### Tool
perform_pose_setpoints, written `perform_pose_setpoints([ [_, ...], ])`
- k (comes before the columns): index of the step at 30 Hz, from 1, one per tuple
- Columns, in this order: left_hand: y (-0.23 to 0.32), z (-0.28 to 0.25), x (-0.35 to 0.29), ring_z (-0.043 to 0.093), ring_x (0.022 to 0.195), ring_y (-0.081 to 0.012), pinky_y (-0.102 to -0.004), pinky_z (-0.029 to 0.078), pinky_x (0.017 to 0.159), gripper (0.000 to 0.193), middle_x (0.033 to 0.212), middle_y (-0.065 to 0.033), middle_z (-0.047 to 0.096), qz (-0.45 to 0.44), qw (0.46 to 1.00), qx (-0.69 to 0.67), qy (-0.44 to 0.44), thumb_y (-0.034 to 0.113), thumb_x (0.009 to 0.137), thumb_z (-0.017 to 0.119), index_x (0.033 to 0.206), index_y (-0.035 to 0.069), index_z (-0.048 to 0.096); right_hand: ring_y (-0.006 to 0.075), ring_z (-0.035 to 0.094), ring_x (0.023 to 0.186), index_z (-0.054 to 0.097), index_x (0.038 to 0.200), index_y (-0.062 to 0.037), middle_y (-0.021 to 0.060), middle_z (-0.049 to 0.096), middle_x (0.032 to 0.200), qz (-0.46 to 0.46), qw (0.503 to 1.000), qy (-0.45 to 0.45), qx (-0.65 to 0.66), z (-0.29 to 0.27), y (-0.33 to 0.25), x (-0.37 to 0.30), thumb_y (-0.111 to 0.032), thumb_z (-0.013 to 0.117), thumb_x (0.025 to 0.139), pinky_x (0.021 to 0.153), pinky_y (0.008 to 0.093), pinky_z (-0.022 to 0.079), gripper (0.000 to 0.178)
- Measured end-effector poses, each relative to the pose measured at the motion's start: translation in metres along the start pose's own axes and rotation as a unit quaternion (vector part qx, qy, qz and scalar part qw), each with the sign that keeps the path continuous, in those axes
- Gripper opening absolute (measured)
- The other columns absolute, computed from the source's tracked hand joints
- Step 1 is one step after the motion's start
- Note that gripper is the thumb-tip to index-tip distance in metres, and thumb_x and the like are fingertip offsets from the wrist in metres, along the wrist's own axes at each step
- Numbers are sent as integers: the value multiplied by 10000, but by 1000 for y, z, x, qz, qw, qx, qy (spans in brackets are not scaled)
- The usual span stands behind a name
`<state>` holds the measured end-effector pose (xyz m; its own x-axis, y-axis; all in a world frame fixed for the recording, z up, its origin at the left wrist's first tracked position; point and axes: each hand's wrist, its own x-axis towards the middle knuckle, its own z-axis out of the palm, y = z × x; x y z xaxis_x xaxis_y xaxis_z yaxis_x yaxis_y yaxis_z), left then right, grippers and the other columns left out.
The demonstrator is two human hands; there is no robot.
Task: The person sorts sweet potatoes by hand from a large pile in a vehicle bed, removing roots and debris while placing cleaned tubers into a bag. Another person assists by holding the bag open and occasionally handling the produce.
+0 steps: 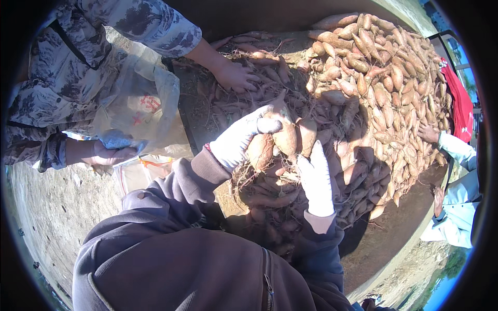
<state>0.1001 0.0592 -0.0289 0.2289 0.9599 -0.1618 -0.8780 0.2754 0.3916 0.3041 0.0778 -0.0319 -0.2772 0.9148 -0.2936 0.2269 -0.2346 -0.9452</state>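
Note:
My left hand, in a white glove, grips a cluster of reddish-brown sweet potatoes with thin roots hanging below. Its thumb presses across the top of them. On the cluster's right side, my right hand, also gloved in white, has its fingers and thumb at the lower end of one sweet potato. Part of that grip is hidden. Both hands are above a large heap of sweet potatoes, shaded beneath me and sunlit farther right.
At left, a person in a patterned sleeve reaches a bare hand into the heap; the other hand holds a clear plastic bag. Another person's hand touches the heap at the far right. A brown wall rises behind.

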Motion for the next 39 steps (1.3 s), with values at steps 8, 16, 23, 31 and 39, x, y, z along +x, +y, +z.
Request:
perform_pose_setpoints([
  [8,-21,-2,-94,599,1084,-227,-346,473,986,618,1220,-126,572,-32,997,34,68,149,863,646,1403,17,376,386,633,935,347,1402,116,234,631,1091,-101,818,-258,-504,21,-18,-51,-151,574,900,810,408,509,612],
  [16,-52,-18,-136,578,1117,-249,-385,471,991,569,1195,-114,570,75,982,-50,166,173,856,688,1344,63,417,366,644,903,605,1125,36,247,655,950,-117,875,-203,-422,47,-18,-97,-269,650,912,801,390,504,375],
  [23,-58,-43,-187,558,1078,-123,-287,425,973,618,1114,-15,626,5,940,263,217,173,860,734,1390,64,435,282,566,534,538,794,-40,160,557,609,-289,694,-237,-615,61,1,-121,-226,487,959,506,393,448,253],
  [31,-33,-27,-236,600,971,-160,-309,465,904,375,1024,-52,636,-76,958,190,199,252,872,702,1154,34,588,272,563,630,540,948,-45,144,559,735,-338,445,-434,-706,50,15,-141,-217,497,933,547,404,446,178],
  [39,-8,-167,-418,653,805,-305,-409,554,743,290,908,-174,650,96,830,125,535,289,934,594,1053,26,561,366,584,1057,479,1329,-43,225,572,1201,-190,756,-72,-623,-45,76,-80,-368,619,876,845,434,509,575],
])
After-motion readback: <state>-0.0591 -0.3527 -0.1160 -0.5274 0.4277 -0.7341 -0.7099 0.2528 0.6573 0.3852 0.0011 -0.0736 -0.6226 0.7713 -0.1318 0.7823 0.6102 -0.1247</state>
